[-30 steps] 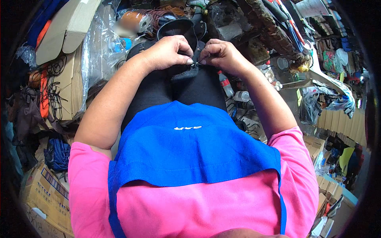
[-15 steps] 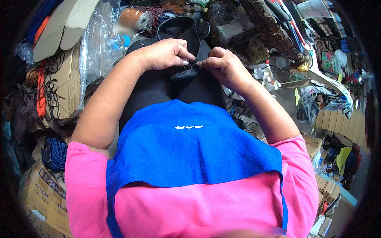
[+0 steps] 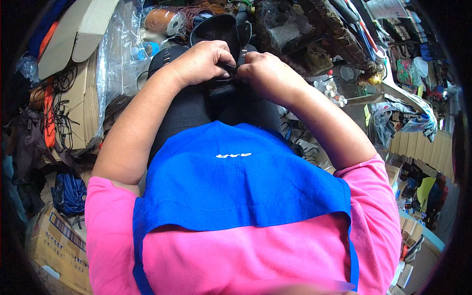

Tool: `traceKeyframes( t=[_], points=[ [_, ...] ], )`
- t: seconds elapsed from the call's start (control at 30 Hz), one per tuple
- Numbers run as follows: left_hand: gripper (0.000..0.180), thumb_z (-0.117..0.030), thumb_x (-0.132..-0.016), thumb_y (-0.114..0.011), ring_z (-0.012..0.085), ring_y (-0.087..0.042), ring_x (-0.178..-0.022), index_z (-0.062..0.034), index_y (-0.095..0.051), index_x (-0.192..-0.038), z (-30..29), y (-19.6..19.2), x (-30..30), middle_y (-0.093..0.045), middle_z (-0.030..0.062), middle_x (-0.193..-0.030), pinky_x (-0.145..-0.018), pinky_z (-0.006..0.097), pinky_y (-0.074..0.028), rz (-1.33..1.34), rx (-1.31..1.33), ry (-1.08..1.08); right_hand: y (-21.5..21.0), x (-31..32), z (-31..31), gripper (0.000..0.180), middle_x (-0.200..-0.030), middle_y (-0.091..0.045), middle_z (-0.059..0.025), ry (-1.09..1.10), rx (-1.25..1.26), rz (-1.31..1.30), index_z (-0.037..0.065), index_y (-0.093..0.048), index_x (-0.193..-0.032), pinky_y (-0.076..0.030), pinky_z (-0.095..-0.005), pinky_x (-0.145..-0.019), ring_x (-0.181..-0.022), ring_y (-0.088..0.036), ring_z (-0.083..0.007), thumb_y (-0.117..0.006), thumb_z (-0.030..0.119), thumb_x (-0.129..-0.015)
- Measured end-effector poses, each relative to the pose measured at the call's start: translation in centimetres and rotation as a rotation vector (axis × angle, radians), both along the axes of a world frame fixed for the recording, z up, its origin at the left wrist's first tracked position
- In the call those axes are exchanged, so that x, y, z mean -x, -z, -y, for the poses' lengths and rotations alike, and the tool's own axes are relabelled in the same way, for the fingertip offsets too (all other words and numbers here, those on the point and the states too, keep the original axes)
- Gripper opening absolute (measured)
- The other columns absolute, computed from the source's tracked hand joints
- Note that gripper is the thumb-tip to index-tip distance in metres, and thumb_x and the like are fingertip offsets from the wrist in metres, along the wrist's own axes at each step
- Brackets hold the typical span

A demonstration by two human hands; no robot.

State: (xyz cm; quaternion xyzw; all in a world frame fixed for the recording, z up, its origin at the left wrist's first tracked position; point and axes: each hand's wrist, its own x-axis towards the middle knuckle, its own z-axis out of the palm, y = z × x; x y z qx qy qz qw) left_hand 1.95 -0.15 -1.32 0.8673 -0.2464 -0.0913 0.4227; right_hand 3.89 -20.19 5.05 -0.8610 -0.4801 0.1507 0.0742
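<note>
A black leather-like piece with a wide round opening (image 3: pixel 214 30), much like a boot's shaft, rests over my black-trousered knees. At its near edge my left hand (image 3: pixel 204 61) is closed, thumb and fingers pinching a black flap. My right hand (image 3: pixel 269 73) faces it from the other side, back of the hand up, fingers curled round the same piece. Only a narrow gap parts the two hands. Whatever small part lies between the fingertips is hidden by them.
An orange thread spool (image 3: pixel 164 22) lies beyond my left knee beside clear plastic sheeting (image 3: pixel 118 59). Folded cardboard (image 3: pixel 78 37) stands at the left. A dark, rough bench edge (image 3: pixel 339 37) juts in at the far right, with small white bottles (image 3: pixel 332 91) below it.
Both hands stay at the black piece. The right hand has turned so its back shows more, and its fingers have curled in. The flap between the hands has shifted away from me.
</note>
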Motion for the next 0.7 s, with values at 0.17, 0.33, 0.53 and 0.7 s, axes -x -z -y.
traceKeyframes(
  t=[0.17,0.33,0.53,0.7],
  points=[
    [0.025,-0.004,-0.065,-0.075,0.0229,-0.058,-0.085,-0.0051,-0.068,-0.089,0.2,0.0,-0.1,-0.057,0.0077,-0.086,-0.076,0.032,-0.047,0.070,0.034,-0.019,1.1,-0.3,0.5,0.019,-0.088,-0.061,-0.0154,-0.004,-0.042,-0.008,0.011,-0.070,-0.090,-0.051,-0.0406,-0.076,-0.086,-0.063,-0.0333,-0.061,0.008,-0.073],
    [0.032,-0.007,-0.063,-0.077,0.0266,-0.059,-0.095,-0.0074,-0.066,-0.093,1.1,-1.3,1.6,-0.057,0.0083,-0.100,-0.084,0.034,-0.048,0.194,-0.026,-0.271,2.3,-1.0,0.8,0.019,-0.078,-0.066,-0.0119,0.215,-0.208,-0.283,0.007,-0.067,-0.092,-0.051,-0.0374,-0.067,-0.073,-0.065,-0.0289,-0.070,0.017,-0.076],
    [0.039,-0.012,-0.082,-0.062,0.0349,-0.060,-0.103,-0.0019,-0.055,-0.119,-0.5,-3.7,8.3,-0.063,0.0208,-0.107,-0.088,0.040,-0.047,-0.112,-0.084,-0.297,1.2,-2.2,4.0,0.035,-0.071,-0.062,-0.0048,0.653,-0.314,-1.258,0.004,-0.062,-0.100,-0.049,-0.0244,-0.056,-0.060,-0.062,-0.0131,-0.060,0.037,-0.091],
    [0.020,-0.013,-0.082,-0.063,0.0326,-0.063,-0.088,0.0000,-0.064,-0.097,-5.1,-6.4,9.3,-0.064,0.0183,-0.092,-0.078,0.037,-0.049,-0.142,-0.295,-0.423,1.4,-3.9,5.6,0.035,-0.064,-0.061,-0.0012,0.433,0.249,-1.119,0.007,-0.059,-0.084,-0.048,-0.0239,-0.054,-0.063,-0.062,-0.0112,-0.060,0.041,-0.090]
  ],
)
